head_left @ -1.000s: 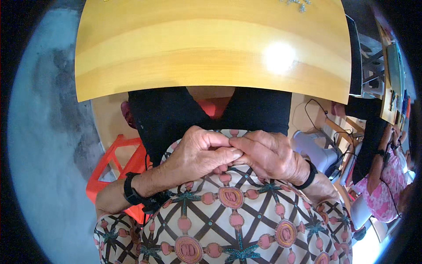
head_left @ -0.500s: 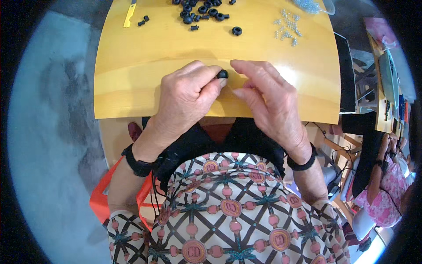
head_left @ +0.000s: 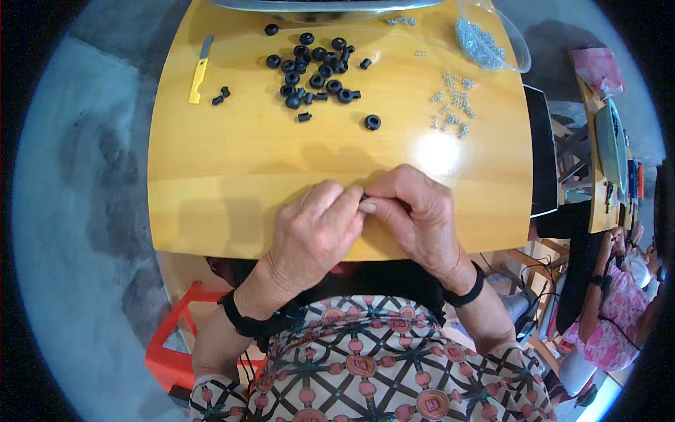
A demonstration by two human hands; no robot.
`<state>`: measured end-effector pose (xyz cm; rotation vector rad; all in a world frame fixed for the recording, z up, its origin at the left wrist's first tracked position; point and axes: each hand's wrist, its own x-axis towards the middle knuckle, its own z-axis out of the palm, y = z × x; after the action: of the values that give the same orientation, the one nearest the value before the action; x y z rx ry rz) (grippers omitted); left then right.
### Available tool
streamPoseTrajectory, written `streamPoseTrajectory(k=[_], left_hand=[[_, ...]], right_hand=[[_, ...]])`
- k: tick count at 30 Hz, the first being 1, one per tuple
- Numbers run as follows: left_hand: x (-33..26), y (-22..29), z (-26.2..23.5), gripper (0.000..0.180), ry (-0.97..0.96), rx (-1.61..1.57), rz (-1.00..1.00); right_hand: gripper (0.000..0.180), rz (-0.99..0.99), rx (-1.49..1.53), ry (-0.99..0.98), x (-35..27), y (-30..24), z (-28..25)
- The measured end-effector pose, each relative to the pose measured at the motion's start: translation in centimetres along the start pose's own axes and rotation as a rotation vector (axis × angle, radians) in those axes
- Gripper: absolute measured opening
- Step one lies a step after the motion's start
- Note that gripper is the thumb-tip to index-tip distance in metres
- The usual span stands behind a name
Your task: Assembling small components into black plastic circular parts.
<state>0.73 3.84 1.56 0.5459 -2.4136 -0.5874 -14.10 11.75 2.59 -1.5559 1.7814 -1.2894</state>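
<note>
Near the front edge of the table, my left hand (head_left: 313, 232) is closed around a small round black part (head_left: 363, 197). Only a dark sliver of it shows between the fingertips. My right hand (head_left: 418, 214) meets the left there, thumb and forefinger pinched at the same part; whether a smaller piece is also in that pinch is hidden. Farther up the table lies a loose group of black rings and small black spools (head_left: 316, 81). One black ring (head_left: 373, 122) sits apart, closer to my hands.
Small shiny silver pieces (head_left: 453, 102) are scattered at right, below a clear tub (head_left: 481, 46) of more. A yellow-handled knife (head_left: 199, 81) lies at left beside two black spools (head_left: 221, 96). A red stool (head_left: 169, 344) stands lower left. Another person (head_left: 612, 316) sits at far right.
My right hand has come in from apart and closed its thumb and forefinger at the black part in my left. The view has tilted up, showing more of the table's far side.
</note>
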Motion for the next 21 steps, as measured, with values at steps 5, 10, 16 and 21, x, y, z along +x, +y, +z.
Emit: streamPoseTrajectory(k=[5,10,16,21], left_hand=[[0.32,-0.06,0.01,0.029,-0.049,-0.021,-0.012],[0.12,0.08,0.04,0.034,-0.064,-0.103,-0.067],[0.35,-0.27,-0.31,0.035,-0.135,-0.081,-0.075],[0.62,-0.34,-0.45,0.034,-0.136,-0.117,-0.075]], right_hand=[[0.012,0.018,0.056,-0.002,0.23,0.32,-0.17],[0.014,-0.001,0.017,-0.044,0.13,0.53,-0.52],[0.019,0.015,0.026,-0.106,0.41,0.62,-0.7],[0.02,0.0,0.003,-0.108,0.54,0.42,-0.75]])
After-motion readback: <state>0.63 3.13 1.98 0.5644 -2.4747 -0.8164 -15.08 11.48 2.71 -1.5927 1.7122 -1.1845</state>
